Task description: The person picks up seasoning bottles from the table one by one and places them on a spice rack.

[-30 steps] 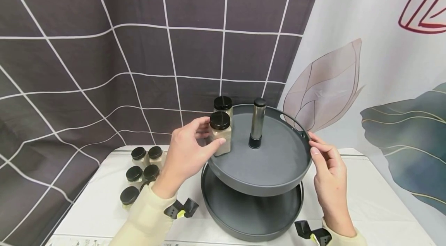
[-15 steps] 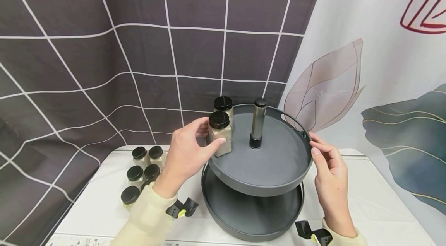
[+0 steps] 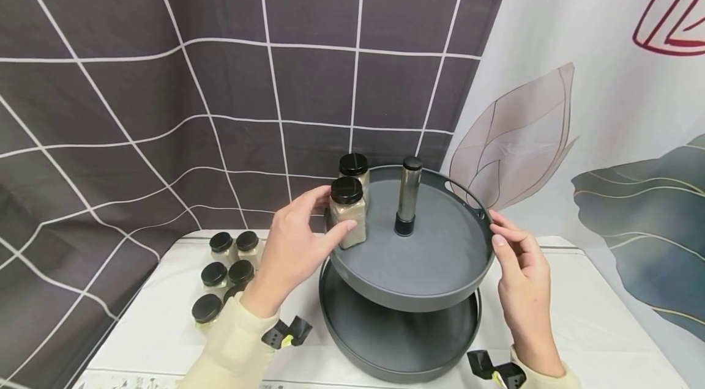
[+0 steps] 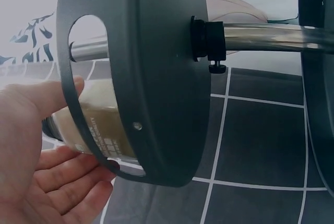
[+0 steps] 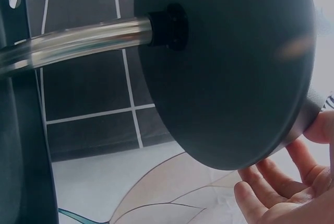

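Note:
On the upper round grey tray (image 3: 435, 254) of a two-tier stand, a glass spice jar (image 3: 354, 229) with a black lid stands upright near the left edge. My left hand (image 3: 292, 248) holds this jar, thumb in front and fingers behind. Through the tray's handle slot, the left wrist view shows the jar's pale brown contents and printed label (image 4: 107, 130). A similar jar (image 3: 362, 180) stands just behind it. My right hand (image 3: 524, 282) pinches the tray's right rim by the handle, thumb on the near side; in the right wrist view its fingers (image 5: 276, 185) curl under the edge.
A metal post (image 3: 408, 196) with a black cap rises through the upper tray. The lower tray (image 3: 402, 343) sits beneath on the white table (image 3: 600, 315). Several black-lidded jars (image 3: 213, 276) stand at the left, partly behind my left sleeve. A grey gridded curtain (image 3: 308, 83) hangs behind.
Almost nothing differs: both hands, the jars and the stand keep their positions, with only a very slight shift of the whole head view.

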Motion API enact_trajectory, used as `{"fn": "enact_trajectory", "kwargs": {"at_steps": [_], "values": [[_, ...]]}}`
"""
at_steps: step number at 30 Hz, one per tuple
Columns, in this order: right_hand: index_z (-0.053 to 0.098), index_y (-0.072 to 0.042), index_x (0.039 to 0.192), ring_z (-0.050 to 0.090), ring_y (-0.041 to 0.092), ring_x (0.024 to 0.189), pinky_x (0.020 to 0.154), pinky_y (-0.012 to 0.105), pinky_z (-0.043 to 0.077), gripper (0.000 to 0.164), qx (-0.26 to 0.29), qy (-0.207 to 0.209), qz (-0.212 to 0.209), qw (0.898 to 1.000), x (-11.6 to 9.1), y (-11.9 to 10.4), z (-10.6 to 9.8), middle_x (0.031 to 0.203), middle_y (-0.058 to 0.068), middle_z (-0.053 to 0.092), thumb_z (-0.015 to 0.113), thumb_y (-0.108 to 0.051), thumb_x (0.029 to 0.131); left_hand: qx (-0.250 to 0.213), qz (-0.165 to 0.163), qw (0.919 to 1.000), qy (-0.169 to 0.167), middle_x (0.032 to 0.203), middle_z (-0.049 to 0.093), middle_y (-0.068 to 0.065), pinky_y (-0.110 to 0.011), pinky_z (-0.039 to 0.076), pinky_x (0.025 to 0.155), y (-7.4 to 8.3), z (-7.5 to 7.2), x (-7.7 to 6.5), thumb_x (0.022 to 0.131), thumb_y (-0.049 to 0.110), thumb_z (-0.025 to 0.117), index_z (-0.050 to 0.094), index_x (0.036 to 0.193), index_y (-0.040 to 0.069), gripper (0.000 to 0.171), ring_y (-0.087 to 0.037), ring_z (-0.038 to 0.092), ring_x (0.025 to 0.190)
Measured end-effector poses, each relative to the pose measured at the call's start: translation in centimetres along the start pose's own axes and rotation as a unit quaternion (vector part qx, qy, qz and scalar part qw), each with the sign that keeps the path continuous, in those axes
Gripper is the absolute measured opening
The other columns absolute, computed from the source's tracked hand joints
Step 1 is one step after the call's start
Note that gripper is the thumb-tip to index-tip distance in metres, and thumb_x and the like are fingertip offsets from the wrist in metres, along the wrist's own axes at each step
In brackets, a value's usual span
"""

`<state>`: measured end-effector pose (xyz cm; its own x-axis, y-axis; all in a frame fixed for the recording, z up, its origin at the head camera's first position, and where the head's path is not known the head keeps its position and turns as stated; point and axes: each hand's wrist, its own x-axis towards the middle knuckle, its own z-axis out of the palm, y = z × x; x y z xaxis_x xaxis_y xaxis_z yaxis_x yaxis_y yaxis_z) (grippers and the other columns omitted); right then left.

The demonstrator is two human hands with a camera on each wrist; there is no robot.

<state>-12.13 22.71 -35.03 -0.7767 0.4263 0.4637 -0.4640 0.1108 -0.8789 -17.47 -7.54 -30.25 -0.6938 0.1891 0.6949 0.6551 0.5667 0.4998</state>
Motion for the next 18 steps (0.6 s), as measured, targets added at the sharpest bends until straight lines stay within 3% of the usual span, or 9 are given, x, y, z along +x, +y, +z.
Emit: {"fn": "enact_trajectory", "kwargs": {"at_steps": [8,14,18], "values": [[0.061,0.012,0.114,0.054,0.018,0.128,0.104,0.017,0.043,0.019,0.002,-0.001,-0.004,1.000,0.0,0.0,0.0,0.135,0.007,0.062,0.052,0.000,0.102,-0.006,-0.030,0.9995,0.013,0.116,0.072,0.000,-0.038,0.057,0.090,-0.7,-1.2,-0.7,0.084,0.032,0.083,0.065,0.130,0.009,0.054,-0.019,0.069,0.101],[0.061,0.012,0.113,0.054,0.018,0.128,0.104,0.017,0.043,0.018,0.008,-0.002,-0.007,1.000,0.0,0.0,0.0,0.135,0.009,0.062,0.051,0.001,0.102,-0.004,-0.051,0.9977,0.044,0.116,0.072,0.002,-0.032,0.054,0.092,-1.2,-2.4,-1.6,0.088,0.026,0.080,0.066,0.128,0.011,0.046,-0.016,0.068,0.104],[0.060,0.013,0.113,0.053,0.018,0.129,0.105,0.017,0.042,0.019,0.007,-0.003,-0.010,1.000,0.0,0.0,0.0,0.136,0.011,0.061,0.051,0.001,0.102,-0.003,-0.048,0.9962,0.072,0.113,0.074,0.002,-0.029,0.053,0.091,-1.5,-3.1,-2.4,0.089,0.021,0.079,0.067,0.127,0.009,0.042,-0.018,0.070,0.101]]}}
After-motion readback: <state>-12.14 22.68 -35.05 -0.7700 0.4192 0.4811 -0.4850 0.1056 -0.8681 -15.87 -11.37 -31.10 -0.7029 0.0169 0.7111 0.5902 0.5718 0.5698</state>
